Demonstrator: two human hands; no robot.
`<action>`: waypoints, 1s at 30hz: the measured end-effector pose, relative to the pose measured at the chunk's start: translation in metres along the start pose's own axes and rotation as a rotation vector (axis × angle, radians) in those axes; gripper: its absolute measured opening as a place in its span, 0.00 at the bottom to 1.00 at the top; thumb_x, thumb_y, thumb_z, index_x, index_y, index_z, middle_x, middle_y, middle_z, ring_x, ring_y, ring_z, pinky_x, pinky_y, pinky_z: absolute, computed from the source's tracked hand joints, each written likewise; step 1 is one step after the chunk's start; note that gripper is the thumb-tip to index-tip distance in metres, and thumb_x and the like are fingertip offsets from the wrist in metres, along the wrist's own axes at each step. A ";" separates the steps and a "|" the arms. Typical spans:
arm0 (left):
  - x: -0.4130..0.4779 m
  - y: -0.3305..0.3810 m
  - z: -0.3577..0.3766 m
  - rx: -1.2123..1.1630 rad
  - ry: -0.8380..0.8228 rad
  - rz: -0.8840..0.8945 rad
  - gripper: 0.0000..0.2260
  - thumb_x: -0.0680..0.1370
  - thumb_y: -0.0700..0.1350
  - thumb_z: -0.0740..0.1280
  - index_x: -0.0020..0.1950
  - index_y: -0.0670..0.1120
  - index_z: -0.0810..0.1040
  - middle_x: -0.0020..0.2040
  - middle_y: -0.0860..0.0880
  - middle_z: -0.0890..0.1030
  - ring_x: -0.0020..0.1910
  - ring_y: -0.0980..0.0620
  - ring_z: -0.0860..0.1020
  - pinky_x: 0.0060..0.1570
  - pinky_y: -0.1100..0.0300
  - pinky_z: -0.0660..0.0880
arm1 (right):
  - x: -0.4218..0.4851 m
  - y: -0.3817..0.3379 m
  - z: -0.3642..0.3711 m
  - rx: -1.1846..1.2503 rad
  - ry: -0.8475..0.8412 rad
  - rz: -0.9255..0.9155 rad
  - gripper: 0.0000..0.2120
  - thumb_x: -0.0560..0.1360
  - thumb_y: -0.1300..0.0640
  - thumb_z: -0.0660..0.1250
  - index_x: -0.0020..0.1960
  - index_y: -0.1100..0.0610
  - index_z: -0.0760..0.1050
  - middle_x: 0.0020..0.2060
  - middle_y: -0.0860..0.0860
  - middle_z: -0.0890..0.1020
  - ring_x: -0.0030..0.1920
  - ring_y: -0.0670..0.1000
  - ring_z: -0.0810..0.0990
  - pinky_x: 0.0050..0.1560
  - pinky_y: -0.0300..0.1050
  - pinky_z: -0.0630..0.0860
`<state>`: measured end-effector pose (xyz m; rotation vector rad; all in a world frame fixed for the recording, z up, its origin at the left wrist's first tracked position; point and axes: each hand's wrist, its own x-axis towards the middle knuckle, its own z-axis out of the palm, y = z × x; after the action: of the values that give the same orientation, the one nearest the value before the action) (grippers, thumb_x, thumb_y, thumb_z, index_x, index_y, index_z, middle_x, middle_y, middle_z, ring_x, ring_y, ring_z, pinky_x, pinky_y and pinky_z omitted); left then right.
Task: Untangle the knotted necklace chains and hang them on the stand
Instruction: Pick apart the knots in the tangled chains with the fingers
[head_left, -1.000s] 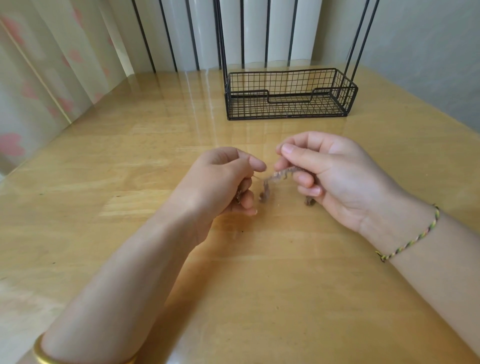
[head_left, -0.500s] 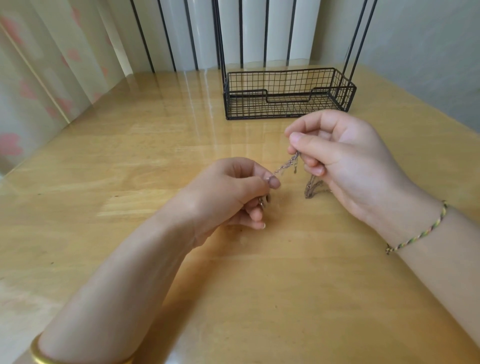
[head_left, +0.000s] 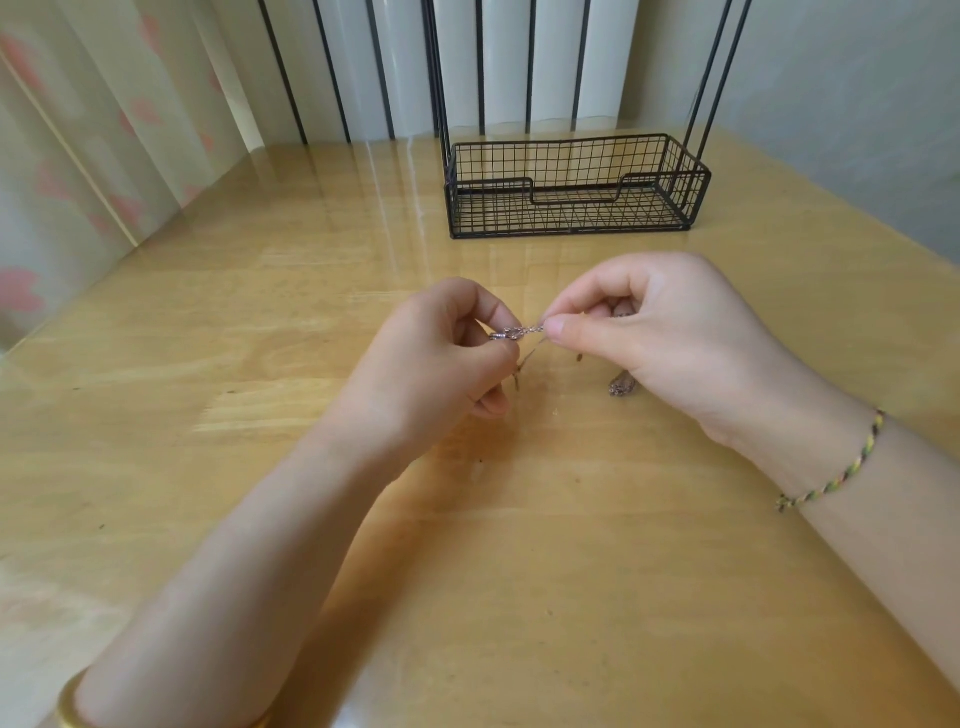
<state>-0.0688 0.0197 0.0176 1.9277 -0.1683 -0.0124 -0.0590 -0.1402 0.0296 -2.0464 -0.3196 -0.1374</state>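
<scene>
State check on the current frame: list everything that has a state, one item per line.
necklace chains: tangled, short stretch held between both hands, clump below the right hand, not yet hung
left hand: fingers pinch the chains
right hand: fingers pinch the chains
stand: upright, nothing seen in its basket, top out of frame
braided bracelet: worn on right wrist
gold bangle: worn on left wrist
</scene>
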 end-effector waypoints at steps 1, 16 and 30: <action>0.000 0.000 0.000 0.005 -0.010 -0.002 0.04 0.75 0.35 0.65 0.43 0.43 0.75 0.25 0.53 0.75 0.24 0.55 0.76 0.30 0.62 0.76 | 0.000 0.000 0.000 0.025 0.003 0.010 0.04 0.70 0.59 0.72 0.37 0.53 0.81 0.30 0.50 0.75 0.30 0.44 0.69 0.31 0.37 0.67; 0.001 0.002 -0.004 -0.287 0.022 -0.129 0.05 0.76 0.40 0.67 0.40 0.46 0.77 0.40 0.49 0.78 0.41 0.54 0.76 0.47 0.57 0.74 | 0.000 0.003 0.000 0.087 -0.031 0.037 0.04 0.72 0.61 0.70 0.42 0.54 0.81 0.34 0.52 0.79 0.33 0.43 0.72 0.35 0.33 0.70; 0.000 0.004 0.000 -0.261 0.004 -0.121 0.07 0.77 0.40 0.66 0.38 0.45 0.77 0.31 0.54 0.78 0.33 0.56 0.76 0.39 0.63 0.74 | 0.000 0.001 0.003 0.312 0.019 0.125 0.07 0.70 0.62 0.69 0.35 0.53 0.78 0.27 0.43 0.73 0.28 0.44 0.67 0.27 0.35 0.63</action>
<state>-0.0695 0.0183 0.0208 1.6743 -0.0439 -0.1059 -0.0591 -0.1379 0.0277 -1.7488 -0.1869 -0.0273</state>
